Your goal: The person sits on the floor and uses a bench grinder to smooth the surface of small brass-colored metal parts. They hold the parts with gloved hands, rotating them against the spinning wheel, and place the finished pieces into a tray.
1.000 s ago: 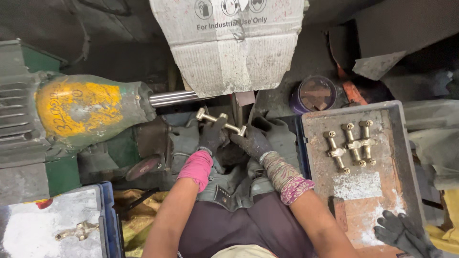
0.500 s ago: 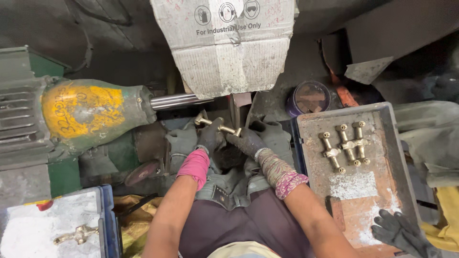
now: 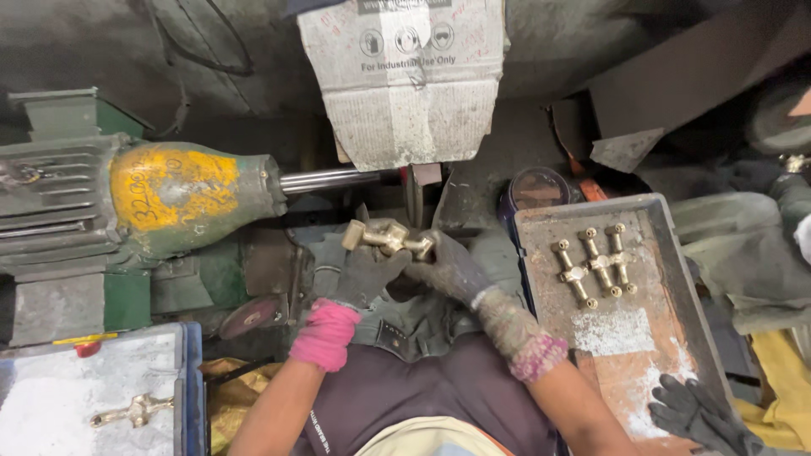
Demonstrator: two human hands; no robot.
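At the far left, a lone brass fitting [image 3: 133,411] is seen lying in a grey tray [image 3: 51,397], below a green and yellow motor [image 3: 160,198] whose steel shaft [image 3: 325,179] runs right to a thin wheel [image 3: 414,198] under a cardboard guard [image 3: 405,80]. Just below the wheel, a brass valve [image 3: 387,238] is gripped at both ends: its left end by the gloved left hand [image 3: 363,274], its right end by the gloved right hand [image 3: 448,268], fingers closed around it. To the right, three more brass valves [image 3: 591,266] are laid side by side in a metal tray [image 3: 667,338], with a dark glove [image 3: 697,414] at its near corner.
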